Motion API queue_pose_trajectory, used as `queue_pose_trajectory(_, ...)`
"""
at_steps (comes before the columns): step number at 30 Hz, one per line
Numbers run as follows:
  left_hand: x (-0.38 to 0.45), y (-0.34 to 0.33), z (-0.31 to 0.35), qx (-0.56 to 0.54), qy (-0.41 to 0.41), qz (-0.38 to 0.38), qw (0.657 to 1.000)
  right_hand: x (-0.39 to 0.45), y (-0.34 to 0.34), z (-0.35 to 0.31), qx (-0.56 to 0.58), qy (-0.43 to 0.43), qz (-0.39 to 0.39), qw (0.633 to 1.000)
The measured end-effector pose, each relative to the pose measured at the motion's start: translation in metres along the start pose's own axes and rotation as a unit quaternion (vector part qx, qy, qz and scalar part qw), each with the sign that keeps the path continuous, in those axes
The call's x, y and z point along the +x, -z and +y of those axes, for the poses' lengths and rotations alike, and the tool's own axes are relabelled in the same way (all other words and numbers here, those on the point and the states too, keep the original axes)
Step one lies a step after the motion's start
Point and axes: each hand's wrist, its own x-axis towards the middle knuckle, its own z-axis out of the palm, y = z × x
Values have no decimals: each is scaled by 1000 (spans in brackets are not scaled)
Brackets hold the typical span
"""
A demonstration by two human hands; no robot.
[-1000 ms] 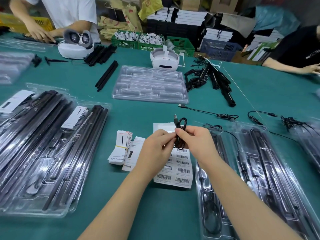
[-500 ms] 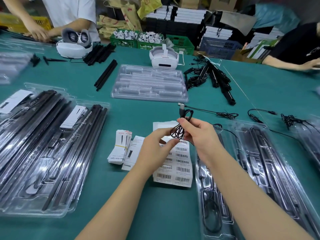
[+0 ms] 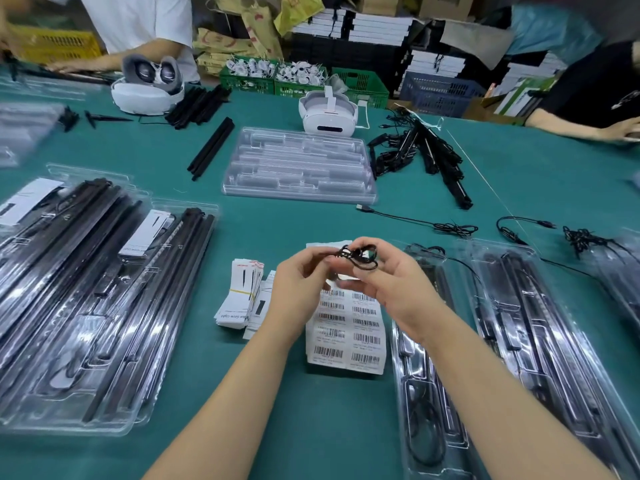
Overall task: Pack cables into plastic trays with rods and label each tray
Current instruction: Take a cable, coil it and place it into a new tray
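Observation:
A small coiled black cable (image 3: 358, 257) hangs above the green table, held between both hands. My left hand (image 3: 298, 292) pinches its left end, and my right hand (image 3: 391, 282) grips the coil with curled fingers. Under the hands lies a sheet of barcode labels (image 3: 348, 334). Just right of my right forearm lie two clear plastic trays (image 3: 554, 344) holding black rods and cables. Filled, closed trays (image 3: 104, 306) with white cards are stacked at the left.
A banded bundle of paper cards (image 3: 242, 296) lies left of the labels. An empty clear tray (image 3: 298, 164), loose black rods (image 3: 211, 147), cables (image 3: 453, 228) and two white headsets (image 3: 329, 114) lie farther back. Other people's arms rest at the far corners.
The cable coil has turned from hanging upright to lying sideways between my hands. My right hand has closed further round it, and both hands stay over the label sheet.

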Motion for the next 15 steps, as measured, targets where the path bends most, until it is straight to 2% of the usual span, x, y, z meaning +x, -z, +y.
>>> queue_pose_trajectory(2,-1,0,1,0,-21,-5,1000,-1,1,1,38,-20,-17,999)
queue_pose_trajectory(4,1,-2,-1,4,-1,8,1000,-2,3,-1,97,-37,-20,994)
queue_pose_trajectory(6,1,-6,-3,22,23,29,999,-2,5,-3,127,-64,13,990)
queue_pose_trajectory(8,-1,-10,-6,90,-8,56,994,-2,6,-1,82,-95,63,990)
queue_pose_trajectory(11,0,-11,-10,128,-24,68,989,-4,4,5,7,-105,79,991)
queue_pose_trajectory(13,2,-10,-10,109,1,54,993,-5,4,7,20,-113,95,989)
queue_pose_trajectory(15,5,-6,-7,25,48,46,997,-5,4,7,38,-117,117,985)
